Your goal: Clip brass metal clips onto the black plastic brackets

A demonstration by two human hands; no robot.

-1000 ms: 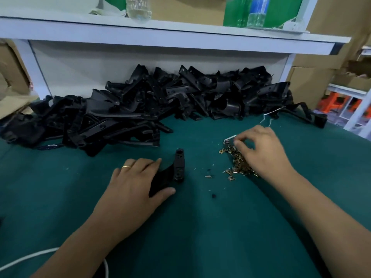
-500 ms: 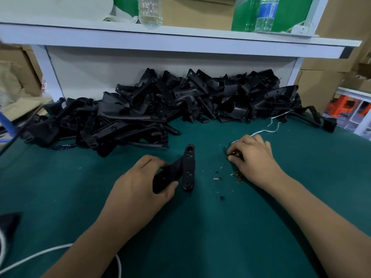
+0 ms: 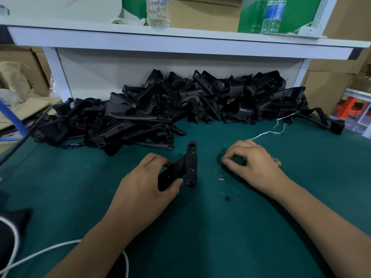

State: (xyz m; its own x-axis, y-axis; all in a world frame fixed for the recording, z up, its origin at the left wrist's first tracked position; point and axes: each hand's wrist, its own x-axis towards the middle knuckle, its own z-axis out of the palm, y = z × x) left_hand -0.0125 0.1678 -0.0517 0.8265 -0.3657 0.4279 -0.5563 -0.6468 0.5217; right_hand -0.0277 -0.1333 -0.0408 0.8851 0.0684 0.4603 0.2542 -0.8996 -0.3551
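Observation:
A black plastic bracket [image 3: 189,164] with holes along its bar stands on the green table mat [image 3: 200,227] at the centre. My left hand [image 3: 148,185] grips its lower arm between thumb and fingers. To its right, my right hand [image 3: 253,163] is curled over the heap of brass clips [image 3: 278,162], most of it hidden under the palm. Its thumb and forefinger pinch together at the heap's left edge on what looks like a clip, hardly visible. One loose clip [image 3: 221,179] lies between the hands.
A big pile of black brackets [image 3: 170,113] runs along the back under a white shelf [image 3: 180,42] holding bottles [image 3: 157,13]. A white string [image 3: 267,133] lies behind my right hand. A white cable [image 3: 60,248] loops at the near left. Cardboard boxes [image 3: 331,81] stand on the right.
My left hand has closed round the bracket and lifted its bar more upright. My right hand has curled in over the clip heap and drawn its fingertips together.

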